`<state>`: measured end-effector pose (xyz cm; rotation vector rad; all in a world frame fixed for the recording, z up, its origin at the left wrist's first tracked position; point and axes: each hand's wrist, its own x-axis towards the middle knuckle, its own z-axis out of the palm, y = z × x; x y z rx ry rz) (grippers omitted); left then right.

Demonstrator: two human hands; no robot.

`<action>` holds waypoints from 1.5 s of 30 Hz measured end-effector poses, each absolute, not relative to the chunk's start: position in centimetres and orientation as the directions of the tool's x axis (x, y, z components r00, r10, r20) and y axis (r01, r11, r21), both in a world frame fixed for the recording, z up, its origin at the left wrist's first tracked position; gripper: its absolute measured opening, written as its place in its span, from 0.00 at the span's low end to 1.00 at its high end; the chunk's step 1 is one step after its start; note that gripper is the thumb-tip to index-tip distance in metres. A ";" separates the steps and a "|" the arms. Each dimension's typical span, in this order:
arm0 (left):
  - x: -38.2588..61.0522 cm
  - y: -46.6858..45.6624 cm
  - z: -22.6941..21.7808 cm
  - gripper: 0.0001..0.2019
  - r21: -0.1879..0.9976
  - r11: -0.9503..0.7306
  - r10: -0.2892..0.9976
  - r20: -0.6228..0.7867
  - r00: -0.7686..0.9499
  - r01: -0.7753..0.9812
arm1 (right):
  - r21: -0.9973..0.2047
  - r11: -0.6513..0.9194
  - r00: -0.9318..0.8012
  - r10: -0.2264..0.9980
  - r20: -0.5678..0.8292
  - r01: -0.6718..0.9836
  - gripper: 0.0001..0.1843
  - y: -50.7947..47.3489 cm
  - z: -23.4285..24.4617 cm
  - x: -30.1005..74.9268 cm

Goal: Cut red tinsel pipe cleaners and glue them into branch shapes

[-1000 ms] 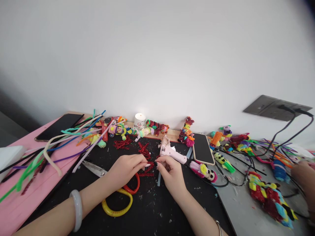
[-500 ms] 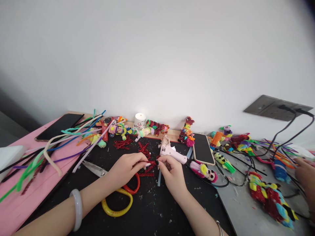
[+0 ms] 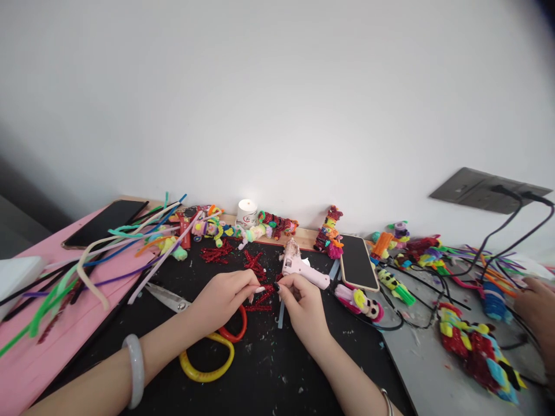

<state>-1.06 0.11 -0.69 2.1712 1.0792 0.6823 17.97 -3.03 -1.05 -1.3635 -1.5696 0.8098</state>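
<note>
My left hand (image 3: 232, 294) is closed in a pinch, fingertips at a short red tinsel pipe cleaner (image 3: 269, 287). Across from it, my right hand (image 3: 301, 303) pinches the other end between thumb and forefinger; the fingers partly hide the piece. Below and behind the fingertips lie more cut red tinsel pieces (image 3: 255, 263) on the black mat (image 3: 277, 370). A pink glue gun (image 3: 306, 271) rests just beyond my right hand. Scissors with yellow and red handles (image 3: 206, 375) lie under my left forearm, blades pointing left. A translucent glue stick (image 3: 281, 315) is beside my right thumb.
Long coloured pipe cleaners (image 3: 93, 266) spread over a pink surface (image 3: 39, 358) at left. Finished pipe-cleaner dolls (image 3: 330, 231), a paper cup (image 3: 247, 214) and a phone (image 3: 359, 263) line the back. At far right, another person's hand (image 3: 535, 303) is near black cables and a blue bundle.
My hands stay nearly in place, with only a slight shift of the left fingertips. The other person's hand at far right has moved a little left and down.
</note>
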 end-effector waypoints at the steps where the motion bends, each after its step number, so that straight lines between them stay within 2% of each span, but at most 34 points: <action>1: -1.1 0.1 -0.7 0.13 0.715 -0.477 0.827 0.170 0.535 0.511 | -0.894 0.185 -0.013 0.980 0.197 0.408 0.08 -3.0 -1.0 18.0; 18: -0.9 0.2 -0.5 0.11 0.742 -0.462 0.849 0.214 0.483 0.485 | -0.920 0.179 -0.005 0.982 0.189 0.349 0.09 -3.0 -1.3 18.2; 35: -0.8 0.0 -0.4 0.13 0.711 -0.510 0.826 0.248 0.506 0.485 | -0.884 0.205 -0.012 0.975 0.221 0.420 0.11 -3.0 -1.4 18.1; 45: -0.9 0.1 -0.5 0.13 0.751 -0.469 0.848 0.236 0.476 0.465 | -0.913 0.198 -0.049 0.980 0.193 0.357 0.12 -3.0 -1.4 18.4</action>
